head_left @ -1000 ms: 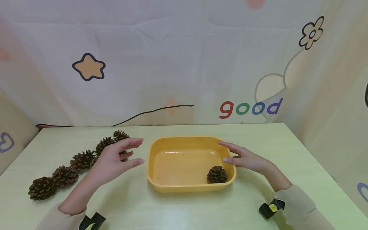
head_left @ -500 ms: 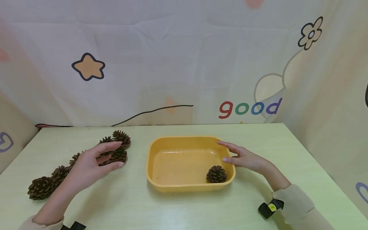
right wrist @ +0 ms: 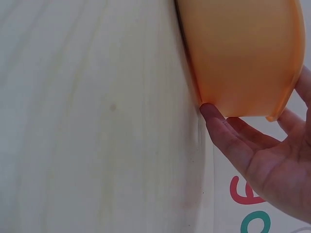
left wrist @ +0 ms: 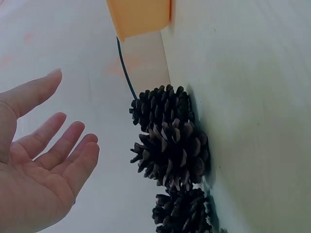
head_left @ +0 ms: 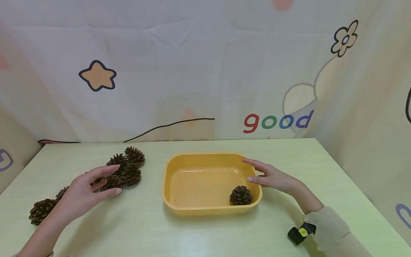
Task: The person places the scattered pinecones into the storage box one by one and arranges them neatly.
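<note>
My left hand (head_left: 78, 196) hovers by a row of brown pine cones (head_left: 130, 174) on the left of the table and hides part of the row. Its fingers are spread and loosely bent, with nothing between them, as the left wrist view shows too, where several pine cones (left wrist: 175, 153) stand beyond the hand. A yellow plastic basin (head_left: 196, 187) sits mid-table, holding one pine cone (head_left: 241, 195) in its near right corner. My right hand (head_left: 276, 179) grips the basin's right side, thumb over the rim. From the right wrist view, other fingers (right wrist: 233, 145) lie against the outer wall.
The pale table (head_left: 205, 235) reaches back to a printed curtain (head_left: 192, 71) with a star and the word "good". One more pine cone (head_left: 41, 211) lies at the row's near left end, beside my left forearm.
My left hand has moved leftward, away from the basin and across the pine cone row, uncovering the cones at the far end. The right hand stays at the basin's side.
</note>
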A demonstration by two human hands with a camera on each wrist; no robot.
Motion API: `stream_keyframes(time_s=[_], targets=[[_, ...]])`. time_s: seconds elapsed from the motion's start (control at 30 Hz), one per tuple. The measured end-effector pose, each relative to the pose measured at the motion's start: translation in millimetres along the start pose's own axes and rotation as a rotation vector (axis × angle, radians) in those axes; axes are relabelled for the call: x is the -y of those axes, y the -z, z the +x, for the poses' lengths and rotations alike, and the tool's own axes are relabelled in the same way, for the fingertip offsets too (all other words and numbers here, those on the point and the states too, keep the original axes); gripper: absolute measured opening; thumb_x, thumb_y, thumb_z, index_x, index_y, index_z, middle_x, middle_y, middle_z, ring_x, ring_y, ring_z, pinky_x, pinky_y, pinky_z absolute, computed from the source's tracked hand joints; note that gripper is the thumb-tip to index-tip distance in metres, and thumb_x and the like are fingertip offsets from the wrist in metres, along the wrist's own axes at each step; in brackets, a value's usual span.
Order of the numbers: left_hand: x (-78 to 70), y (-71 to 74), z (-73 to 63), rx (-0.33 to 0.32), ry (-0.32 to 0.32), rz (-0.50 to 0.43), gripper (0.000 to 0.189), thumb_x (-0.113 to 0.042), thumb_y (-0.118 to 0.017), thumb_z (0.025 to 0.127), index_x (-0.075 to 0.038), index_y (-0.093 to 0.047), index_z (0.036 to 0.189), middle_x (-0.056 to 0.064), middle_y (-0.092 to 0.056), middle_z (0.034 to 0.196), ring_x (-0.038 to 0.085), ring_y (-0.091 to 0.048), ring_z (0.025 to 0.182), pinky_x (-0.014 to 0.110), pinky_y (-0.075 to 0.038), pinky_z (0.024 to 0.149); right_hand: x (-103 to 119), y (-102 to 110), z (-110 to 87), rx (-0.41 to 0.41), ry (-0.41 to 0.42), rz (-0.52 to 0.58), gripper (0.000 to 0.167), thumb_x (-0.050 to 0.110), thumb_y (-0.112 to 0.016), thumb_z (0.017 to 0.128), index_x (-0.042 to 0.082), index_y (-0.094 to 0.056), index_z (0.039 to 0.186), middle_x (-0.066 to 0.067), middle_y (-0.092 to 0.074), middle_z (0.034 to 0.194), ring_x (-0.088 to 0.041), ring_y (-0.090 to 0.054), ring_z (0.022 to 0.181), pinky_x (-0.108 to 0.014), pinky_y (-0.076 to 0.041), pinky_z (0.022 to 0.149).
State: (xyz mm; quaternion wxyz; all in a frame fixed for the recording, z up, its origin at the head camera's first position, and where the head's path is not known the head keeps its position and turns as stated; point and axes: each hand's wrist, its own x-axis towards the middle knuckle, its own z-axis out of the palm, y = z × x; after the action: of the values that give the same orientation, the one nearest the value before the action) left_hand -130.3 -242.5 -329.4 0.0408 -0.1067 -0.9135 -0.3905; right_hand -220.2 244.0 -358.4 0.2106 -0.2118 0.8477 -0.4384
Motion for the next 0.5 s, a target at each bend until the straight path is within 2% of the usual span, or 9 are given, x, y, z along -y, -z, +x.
stream_keyframes(time_s=[0.1, 0.2, 0.4, 0.5], targets=[[4.6, 1.9, -1.6, -0.003, 0.006, 0.018, 0.063, -0.034, -0.07, 0.079, -0.011, -0.046, 0.133, 0.011, -0.047, 0.133, 0.028, -0.049, 0.116, 0.004, -0.041, 0.084, 1, 0, -0.3, -0.004, 0.006, -0.012, 0.062, 0.025, -0.056, 0.091, 0.017, -0.027, 0.145, -0.016, -0.012, 0.151, -0.049, -0.008, 0.132, -0.057, -0.04, 0.093], [10.1, 3.8, -2.4, 0.001, 0.008, 0.018, 0.063, -0.03, -0.071, 0.079, -0.01, -0.045, 0.134, 0.013, -0.045, 0.134, 0.025, -0.049, 0.116, 0.011, -0.044, 0.086, 1, 0, -0.9, -0.006, 0.013, -0.021, 0.062, 0.027, -0.056, 0.091, 0.017, -0.027, 0.145, -0.017, -0.013, 0.15, -0.049, -0.008, 0.132, -0.058, -0.039, 0.094], [19.5, 6.2, -2.4, 0.012, 0.03, 0.014, 0.065, -0.024, -0.072, 0.079, -0.005, -0.044, 0.134, 0.018, -0.043, 0.135, 0.032, -0.043, 0.119, 0.018, -0.046, 0.088, 2, -1, -0.3, -0.001, 0.009, -0.001, 0.063, 0.027, -0.057, 0.09, 0.016, -0.027, 0.145, -0.017, -0.012, 0.151, -0.049, -0.007, 0.132, -0.056, -0.041, 0.092], [22.6, 7.2, -1.4, 0.021, 0.038, 0.021, 0.066, -0.023, -0.072, 0.078, -0.003, -0.043, 0.134, 0.02, -0.042, 0.135, 0.037, -0.04, 0.12, 0.031, -0.045, 0.091, 1, -1, 0.1, -0.001, 0.006, 0.0, 0.062, 0.026, -0.056, 0.091, 0.016, -0.027, 0.145, -0.017, -0.011, 0.151, -0.05, -0.007, 0.132, -0.056, -0.042, 0.091]])
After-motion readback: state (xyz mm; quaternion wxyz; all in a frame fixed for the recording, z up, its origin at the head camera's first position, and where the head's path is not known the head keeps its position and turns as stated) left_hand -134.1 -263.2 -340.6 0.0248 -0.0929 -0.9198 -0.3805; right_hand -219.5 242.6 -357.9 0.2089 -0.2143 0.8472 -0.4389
